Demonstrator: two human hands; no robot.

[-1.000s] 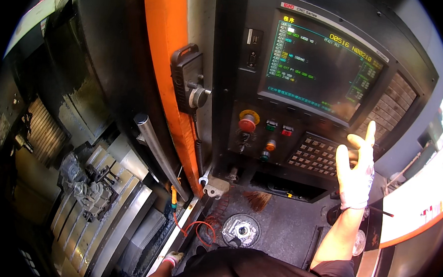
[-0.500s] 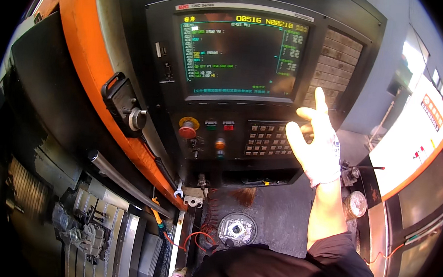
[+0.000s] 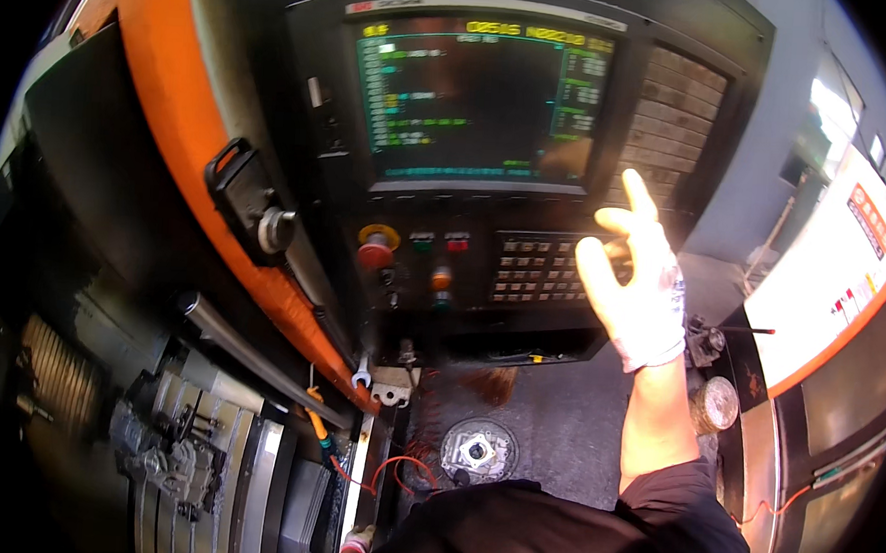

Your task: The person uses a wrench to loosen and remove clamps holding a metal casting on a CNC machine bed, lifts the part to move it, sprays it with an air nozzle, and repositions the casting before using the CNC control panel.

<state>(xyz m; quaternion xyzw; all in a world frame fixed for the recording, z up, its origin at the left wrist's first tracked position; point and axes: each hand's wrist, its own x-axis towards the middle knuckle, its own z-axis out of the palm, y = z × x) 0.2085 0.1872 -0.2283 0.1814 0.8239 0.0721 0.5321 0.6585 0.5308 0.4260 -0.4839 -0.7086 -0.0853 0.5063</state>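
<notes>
My right hand point(image 3: 638, 297), in a white glove, is raised in front of the control panel of a machine. Its index finger points up toward the block of flat keys point(image 3: 674, 113) beside the screen point(image 3: 462, 107). The thumb and fingers are apart, holding nothing; touch with a key cannot be made out. Left of the hand lies a keypad point(image 3: 534, 268) of small square buttons, partly covered by the thumb. My left hand point(image 3: 357, 539), also gloved, shows small at the bottom edge beside a metal rail point(image 3: 354, 492); its fingers are mostly hidden.
A red emergency stop button point(image 3: 375, 250) sits on the panel's left. A black handheld control box point(image 3: 252, 201) hangs on the orange frame point(image 3: 168, 72). Below are an open-end wrench point(image 3: 362, 372), a round metal part point(image 3: 479, 451) and, at lower left, a slotted machine table point(image 3: 172, 523).
The view has shifted slightly and the screen is more blurred. My right hand keeps nearly the same pose, a touch farther right in view. The left hand stays by the rail.
</notes>
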